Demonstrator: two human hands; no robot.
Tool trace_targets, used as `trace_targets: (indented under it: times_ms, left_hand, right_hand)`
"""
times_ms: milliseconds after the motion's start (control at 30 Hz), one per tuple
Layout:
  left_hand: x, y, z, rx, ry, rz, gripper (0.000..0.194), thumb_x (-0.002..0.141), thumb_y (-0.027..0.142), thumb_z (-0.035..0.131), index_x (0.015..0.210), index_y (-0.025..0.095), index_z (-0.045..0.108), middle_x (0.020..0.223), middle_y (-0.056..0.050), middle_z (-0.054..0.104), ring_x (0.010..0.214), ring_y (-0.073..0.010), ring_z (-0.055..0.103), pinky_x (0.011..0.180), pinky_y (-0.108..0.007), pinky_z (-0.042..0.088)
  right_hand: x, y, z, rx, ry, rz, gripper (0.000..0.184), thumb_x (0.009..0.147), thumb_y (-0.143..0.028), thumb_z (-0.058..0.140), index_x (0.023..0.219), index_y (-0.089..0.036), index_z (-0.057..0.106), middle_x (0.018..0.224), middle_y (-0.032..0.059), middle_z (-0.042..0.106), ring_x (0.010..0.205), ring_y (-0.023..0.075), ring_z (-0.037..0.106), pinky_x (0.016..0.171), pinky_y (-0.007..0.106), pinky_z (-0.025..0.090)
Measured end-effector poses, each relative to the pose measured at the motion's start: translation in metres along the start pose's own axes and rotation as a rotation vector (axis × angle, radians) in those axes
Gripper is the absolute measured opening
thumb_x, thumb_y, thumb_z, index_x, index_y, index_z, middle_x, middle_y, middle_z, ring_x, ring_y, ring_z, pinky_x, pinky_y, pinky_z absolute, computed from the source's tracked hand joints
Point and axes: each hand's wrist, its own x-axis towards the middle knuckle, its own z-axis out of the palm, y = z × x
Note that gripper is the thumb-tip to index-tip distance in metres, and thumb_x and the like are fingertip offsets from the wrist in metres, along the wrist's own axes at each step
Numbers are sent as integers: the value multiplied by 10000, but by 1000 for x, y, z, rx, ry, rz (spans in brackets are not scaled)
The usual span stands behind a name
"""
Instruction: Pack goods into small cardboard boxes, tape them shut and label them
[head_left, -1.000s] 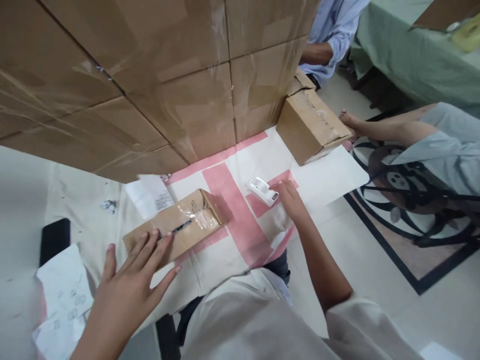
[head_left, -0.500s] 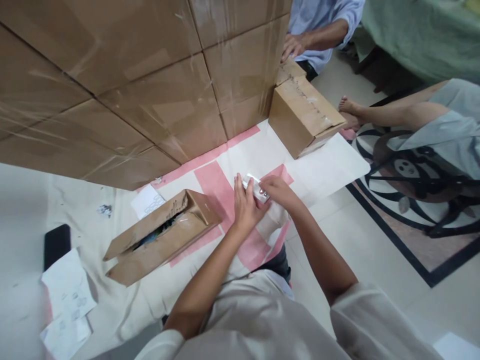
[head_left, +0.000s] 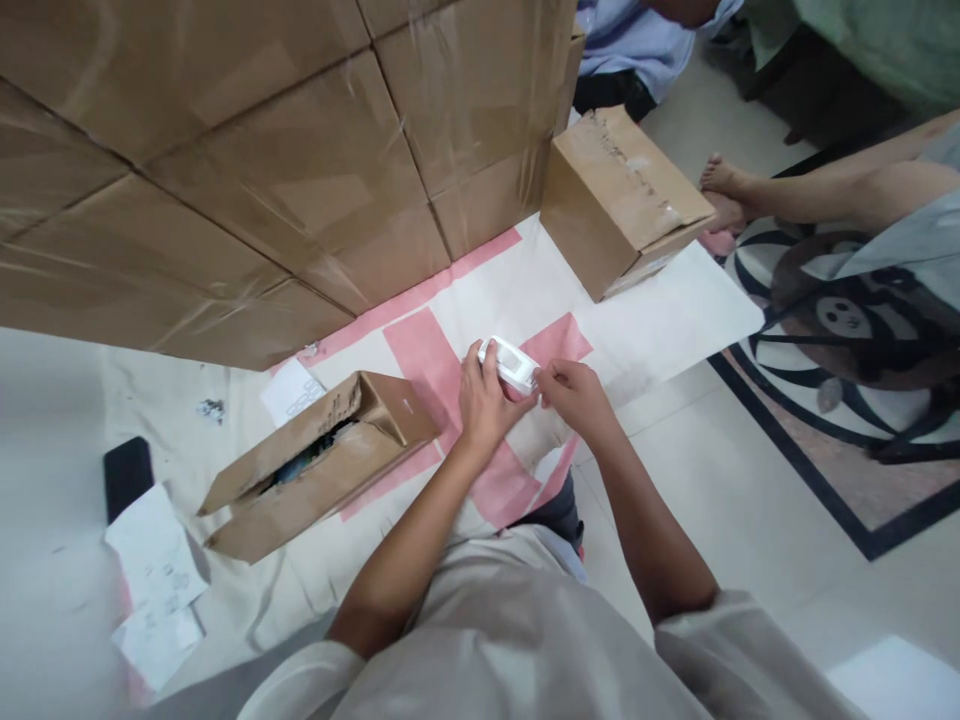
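Observation:
A small white tape dispenser (head_left: 510, 362) is held just above the pink-and-white sheet on the table. Wrapped around its near side is my left hand (head_left: 484, 402), the fingers closed on it. My right hand (head_left: 576, 395) pinches at the dispenser's right end; whatever lies between its fingertips is too small to make out. To the left lies a cardboard box (head_left: 315, 500) with its top flaps parted, and something dark and bluish shows inside through the gap.
Large taped cartons (head_left: 285, 170) form a wall behind the table. Another cardboard box (head_left: 626, 190) stands at the back right. On the left lie a black phone (head_left: 127, 478) and papers (head_left: 156, 550). Another person's bare foot (head_left: 724, 178) and a co-worker's blue shirt (head_left: 637, 45) are beyond.
My left hand has left the cardboard box and taken hold of the tape dispenser. The box's flaps have come open. My right hand stays at the dispenser's end, now pinching there.

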Motion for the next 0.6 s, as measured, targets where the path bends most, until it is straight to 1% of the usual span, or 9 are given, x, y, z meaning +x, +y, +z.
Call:
trace_targets:
  times_ms: [100, 233, 333, 500, 600]
  left_hand:
    - [0, -1, 0, 1, -2, -1, 1079, 725, 593, 815, 1539, 124, 284, 1530, -272, 372, 1442, -403, 401, 1150, -525, 421]
    - [1, 0, -1, -15, -11, 2, 1068, 749, 654, 775, 1539, 137, 276, 1532, -274, 370, 1458, -397, 386, 1166, -531, 396]
    - [2, 1, -2, -10, -11, -5, 1057, 749, 671, 767, 1532, 152, 282, 1530, -267, 373, 1454, -398, 393, 1171, -531, 390]
    - [1, 2, -3, 0, -9, 2, 1050, 753, 662, 767, 1528, 137, 290, 1526, -264, 376, 1450, -393, 394, 1173, -517, 393]
    - [0, 0, -2, 4, -5, 10, 1047, 749, 636, 781, 1530, 145, 287, 1534, -257, 367, 1458, -388, 381, 1182, -516, 383]
  right_hand:
    - [-2, 13, 1, 142, -54, 53, 249, 832, -364, 565, 643, -202, 581, 526, -7, 614, 519, 142, 568, 572, 265, 401]
    - [1, 25, 1, 206, -101, 71, 261, 841, -398, 587, 682, -192, 603, 518, -7, 628, 473, 123, 543, 536, 248, 382]
    - [2, 28, 1, 233, -120, 44, 284, 852, -427, 606, 698, -188, 609, 520, -5, 631, 477, 121, 535, 537, 248, 385]
    - [2, 32, 4, 268, -123, -25, 298, 880, -436, 597, 707, -194, 592, 529, -11, 610, 513, 127, 554, 574, 257, 420]
    - [4, 38, 5, 274, -153, -37, 308, 895, -451, 578, 723, -197, 595, 559, -4, 621, 515, 125, 541, 554, 254, 406]
